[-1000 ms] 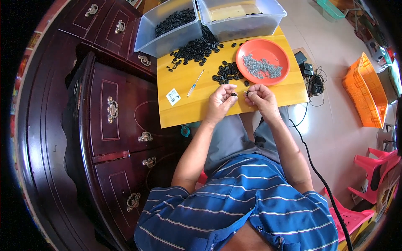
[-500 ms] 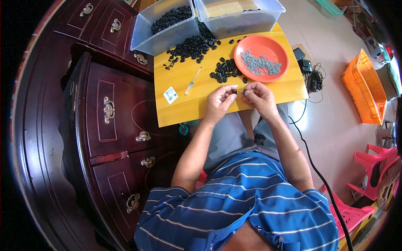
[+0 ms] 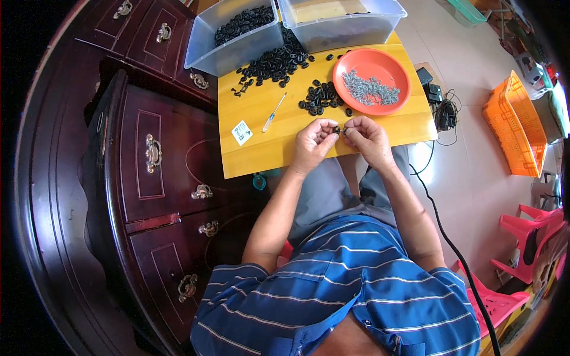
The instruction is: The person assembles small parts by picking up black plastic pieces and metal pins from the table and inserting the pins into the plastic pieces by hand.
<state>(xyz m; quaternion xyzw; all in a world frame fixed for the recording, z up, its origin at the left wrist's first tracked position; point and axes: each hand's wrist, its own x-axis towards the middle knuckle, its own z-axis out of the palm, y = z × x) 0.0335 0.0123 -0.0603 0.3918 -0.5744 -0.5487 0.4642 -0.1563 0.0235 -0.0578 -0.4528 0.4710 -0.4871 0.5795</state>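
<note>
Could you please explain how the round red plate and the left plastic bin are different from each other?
The red plate is round and shallow, while the left bin is deep and box-shaped. The plate looks opaque; the bin is see-through. The plate carries small grey pieces, whereas the bin holds black parts. Both are open at the top.

Brought left hand [image 3: 313,145] and right hand [image 3: 369,142] closer together. Narrowed gap between black piece [image 3: 336,130] pinched on left and small part [image 3: 344,132] pinched on right. Could not confirm contact.
</note>
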